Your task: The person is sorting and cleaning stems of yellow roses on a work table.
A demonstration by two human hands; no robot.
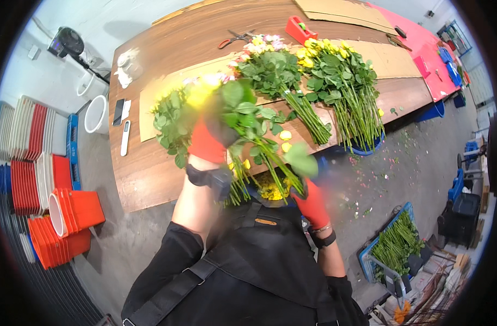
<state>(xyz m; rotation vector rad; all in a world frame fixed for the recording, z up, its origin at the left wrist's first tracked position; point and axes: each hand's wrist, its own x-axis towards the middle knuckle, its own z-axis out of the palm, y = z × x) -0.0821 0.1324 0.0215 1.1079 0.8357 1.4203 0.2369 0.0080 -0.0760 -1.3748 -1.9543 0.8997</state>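
In a red and dark grey glove, my left hand [207,142] is closed around yellow roses [203,96], whose blooms are smeared by motion. Their leafy green stems [267,152] slant down to the right. At the lower stem ends is my right hand [312,204], gloved alike, its fingers closed on them and partly hidden. A blurred green leaf [300,161] shows just above it. Under the stems, yellow petals [273,188] fill a container at the table edge. Beside my left hand lies another leafy bunch [169,117], its stems partly covered.
On the wooden table [150,185] lie a pink bunch [270,65], a larger yellow bunch [341,81], scissors [235,39] and a red tape dispenser [301,30]. Orange buckets [77,212] stand on the left. Cut stems fill a blue crate [392,244] at lower right.
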